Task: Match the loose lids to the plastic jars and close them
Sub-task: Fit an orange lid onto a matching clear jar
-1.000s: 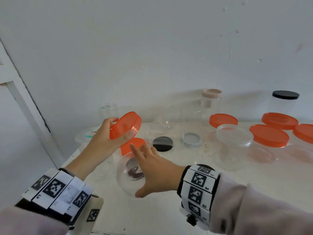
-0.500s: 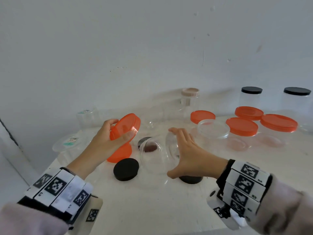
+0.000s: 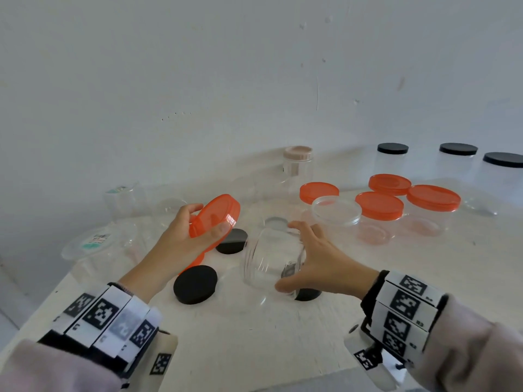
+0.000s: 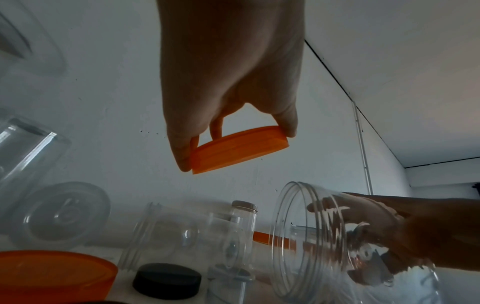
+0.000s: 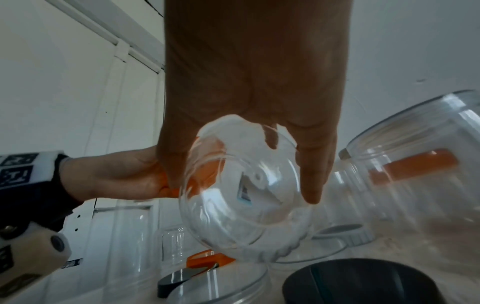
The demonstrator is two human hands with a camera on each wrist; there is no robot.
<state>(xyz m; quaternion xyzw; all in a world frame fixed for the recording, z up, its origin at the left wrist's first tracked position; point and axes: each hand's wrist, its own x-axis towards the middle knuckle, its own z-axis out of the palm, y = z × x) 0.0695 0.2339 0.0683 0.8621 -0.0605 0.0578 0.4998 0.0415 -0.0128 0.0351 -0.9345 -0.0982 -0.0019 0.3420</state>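
Above the white table (image 3: 254,349), I have my left hand (image 3: 181,241) pinching an orange lid (image 3: 215,215) by its rim, tilted. Just right of that lid, my right hand (image 3: 319,264) wraps a clear jar (image 3: 271,261), tipped with its mouth toward the lid. Below the lid lie 2 black lids (image 3: 195,284).

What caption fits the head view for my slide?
Left hand holds an orange lid beside the tilted clear jar gripped by the right hand, loose black lids below.
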